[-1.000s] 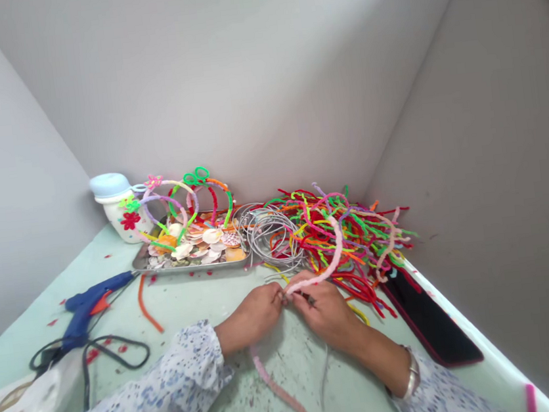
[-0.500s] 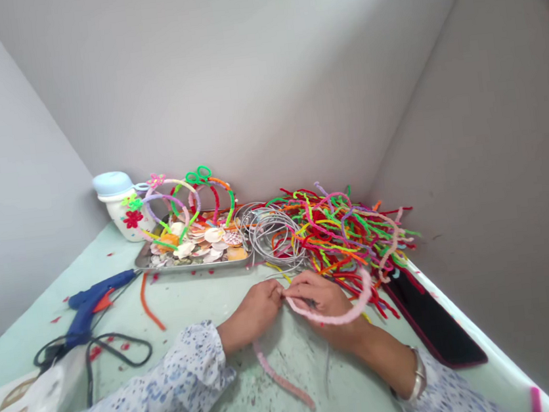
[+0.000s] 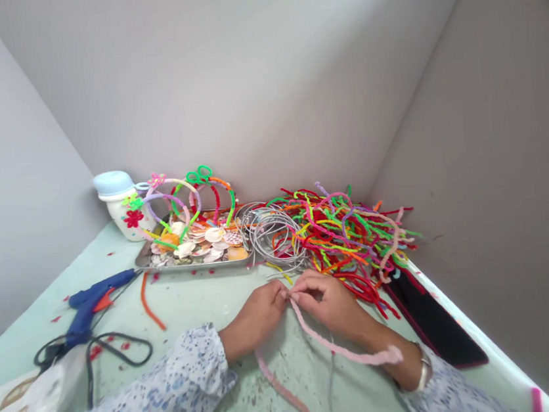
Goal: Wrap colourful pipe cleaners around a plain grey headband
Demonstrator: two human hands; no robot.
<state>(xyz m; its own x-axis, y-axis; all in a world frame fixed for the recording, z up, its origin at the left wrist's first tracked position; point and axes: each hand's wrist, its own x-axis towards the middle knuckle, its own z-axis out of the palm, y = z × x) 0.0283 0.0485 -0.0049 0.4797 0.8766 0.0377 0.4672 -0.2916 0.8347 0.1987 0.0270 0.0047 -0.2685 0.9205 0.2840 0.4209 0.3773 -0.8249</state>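
Note:
My left hand (image 3: pixel 261 313) and my right hand (image 3: pixel 327 300) meet fingertip to fingertip over the table, both closed in a pinch. Between them they grip a fuzzy pink pipe cleaner (image 3: pixel 343 350), whose free length hangs from the right fingertips and curves across my right wrist. A second pink length (image 3: pixel 285 390) trails out below my left hand; whether it joins the first is hidden. Under my right hand a thin grey wire (image 3: pixel 331 381) shows against the tabletop. The pinched ends are covered by my fingers.
A tray (image 3: pixel 197 266) of shells and pipe-cleaner hoops stands at the back, beside a white bottle (image 3: pixel 124 213). Right of it are coiled wire (image 3: pixel 275 239) and a heap of pipe cleaners (image 3: pixel 347 231). A blue glue gun (image 3: pixel 87 303) lies left, a black phone-like slab (image 3: pixel 437 326) right.
The free pink length has swung down from a loop over my right hand to a loose curve reaching my wrist. My right hand's fingers have shifted their pinch slightly.

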